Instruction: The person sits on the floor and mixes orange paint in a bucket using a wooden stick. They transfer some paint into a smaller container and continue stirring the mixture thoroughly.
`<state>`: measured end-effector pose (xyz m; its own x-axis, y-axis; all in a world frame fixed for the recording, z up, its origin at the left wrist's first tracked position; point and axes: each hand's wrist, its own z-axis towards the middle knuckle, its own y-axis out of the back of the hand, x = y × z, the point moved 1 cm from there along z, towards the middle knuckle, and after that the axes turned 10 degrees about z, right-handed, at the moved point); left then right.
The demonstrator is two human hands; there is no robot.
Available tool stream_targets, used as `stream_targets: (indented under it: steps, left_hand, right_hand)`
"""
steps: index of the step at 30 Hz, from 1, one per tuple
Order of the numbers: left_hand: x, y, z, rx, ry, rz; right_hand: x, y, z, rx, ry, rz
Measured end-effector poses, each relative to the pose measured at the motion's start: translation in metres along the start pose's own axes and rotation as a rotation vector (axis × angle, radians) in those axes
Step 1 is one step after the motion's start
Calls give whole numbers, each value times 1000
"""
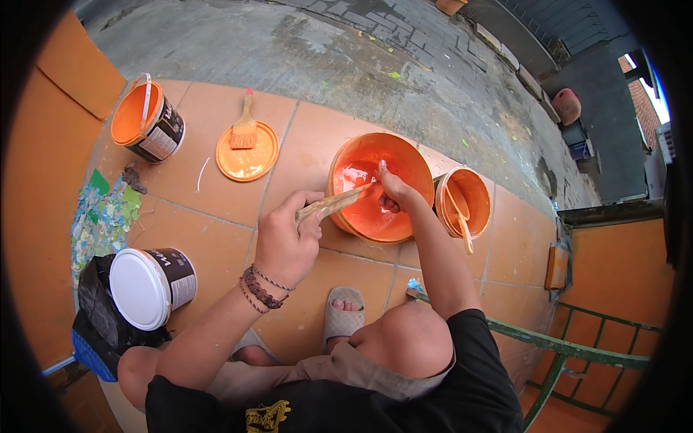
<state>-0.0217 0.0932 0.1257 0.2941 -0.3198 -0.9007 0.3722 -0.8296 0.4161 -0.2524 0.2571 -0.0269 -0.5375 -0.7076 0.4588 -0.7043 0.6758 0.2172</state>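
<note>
My left hand (285, 238) grips a flat wooden stick (332, 202), held at a slant over an orange basin (368, 224) of bright orange paint. My right hand (395, 189) is closed at the stick's far end, thumb raised, above the paint. Just right of the basin stands a smaller orange-coated bucket (476, 202) with a long orange-stained handle (462, 224) leaning in it. Left of the basin, a paintbrush (244, 126) lies on an orange-smeared round lid (249, 162).
An open paint bucket (155, 130) stands at back left, a white-lidded bucket (141, 285) at front left beside black plastic (94, 289) and paper scraps (101, 209). A green metal rail (541, 343) is at right. Grey pavement (303, 50) lies beyond the tiled floor (195, 216).
</note>
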Motion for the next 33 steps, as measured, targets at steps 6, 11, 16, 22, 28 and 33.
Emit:
stream_targets:
  steps: [6,11,16,22,28,33]
  left_hand:
    - [2,-5,2,-75,-85,48]
    - [7,-5,7,-113,-99,102]
    - [13,-1,11,-185,-108,175]
    - [9,10,20,-29,186,-176]
    - [24,80,56,-129,371,-169]
    - [119,162,120,-339,216,794]
  right_hand:
    - [-1,0,-24,-11,-61,-292]
    - [-6,5,-55,-62,74,-261]
    - [-4,27,-105,168,139,348]
    - [-16,35,-124,586,179,962]
    - [-14,30,-140,332,310,775]
    - [-10,11,-156,-250,516,-211]
